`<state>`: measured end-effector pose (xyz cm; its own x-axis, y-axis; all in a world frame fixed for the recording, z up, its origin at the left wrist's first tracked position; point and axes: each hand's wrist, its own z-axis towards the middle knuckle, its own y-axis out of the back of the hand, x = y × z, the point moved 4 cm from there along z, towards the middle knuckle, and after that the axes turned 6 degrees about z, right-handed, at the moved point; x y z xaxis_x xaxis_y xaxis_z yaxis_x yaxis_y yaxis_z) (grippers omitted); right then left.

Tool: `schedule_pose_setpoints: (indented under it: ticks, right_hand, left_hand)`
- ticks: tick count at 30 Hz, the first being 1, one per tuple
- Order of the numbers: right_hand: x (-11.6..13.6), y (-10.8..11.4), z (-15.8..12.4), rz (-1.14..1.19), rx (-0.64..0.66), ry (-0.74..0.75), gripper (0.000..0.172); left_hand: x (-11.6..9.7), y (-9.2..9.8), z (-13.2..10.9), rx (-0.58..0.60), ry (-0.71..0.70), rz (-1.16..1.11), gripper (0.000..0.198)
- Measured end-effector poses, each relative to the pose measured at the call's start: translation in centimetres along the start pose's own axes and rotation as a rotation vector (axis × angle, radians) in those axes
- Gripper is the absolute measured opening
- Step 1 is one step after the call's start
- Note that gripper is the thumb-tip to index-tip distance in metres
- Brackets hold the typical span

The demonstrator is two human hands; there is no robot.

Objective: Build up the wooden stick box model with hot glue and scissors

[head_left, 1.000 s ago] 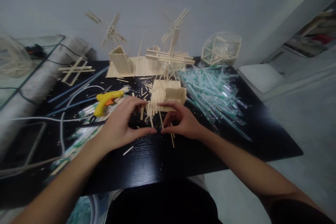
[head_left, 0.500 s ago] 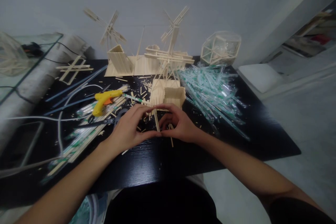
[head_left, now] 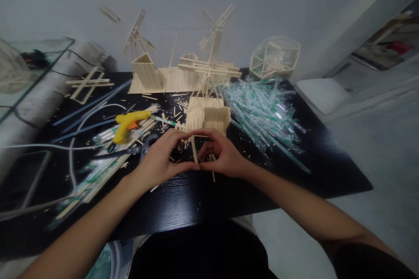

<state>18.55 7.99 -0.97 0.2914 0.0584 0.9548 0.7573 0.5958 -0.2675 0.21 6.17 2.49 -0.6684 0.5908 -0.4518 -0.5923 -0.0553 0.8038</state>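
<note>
Both hands meet near the front of the black table around short wooden sticks (head_left: 194,150). My left hand (head_left: 163,152) pinches the sticks' ends between thumb and fingers from the left. From the right, my right hand (head_left: 224,154) grips the same sticks, its fingertips touching those of the left. Other thin sticks (head_left: 213,170) poke out below the curled right fingers. Just beyond the hands stands a wooden windmill model (head_left: 209,107) with a small box on its base. A yellow glue gun (head_left: 131,123) lies to the left, and dark-handled scissors (head_left: 145,148) are partly hidden by my left hand.
Heaped plastic wrappers (head_left: 262,109) cover the table's right side. More windmill models (head_left: 149,76) stand along the wall, with a wooden-framed polyhedron (head_left: 276,57) at the back right. A white cord (head_left: 72,157), wrapped sticks (head_left: 94,183) and wood scraps lie on the left.
The view has shifted very slightly, so the things appear a little further left. Both hands keep the same hold on the sticks.
</note>
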Motion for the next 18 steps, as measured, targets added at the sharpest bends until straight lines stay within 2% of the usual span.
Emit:
schedule_pose_setpoints:
  ticks: [8,10,15,18]
  right_hand:
    - [0.8,-0.2,-0.2,-0.004,0.060,-0.025,0.099]
    - [0.7,0.1,0.0,0.066,0.075,-0.045,0.090]
    - [-0.3,0.7,0.6,0.324,0.061,-0.181,0.039]
    - [-0.5,0.5,0.6,0.288,0.030,-0.298,0.027]
  left_hand:
    - [0.4,0.4,0.1,-0.016,0.022,-0.026,0.067]
    - [0.4,0.7,0.2,-0.039,0.018,-0.040,0.068]
    - [0.1,1.0,0.1,-0.054,0.002,-0.054,0.070]
    - [-0.1,1.0,0.0,-0.047,-0.020,-0.068,0.072]
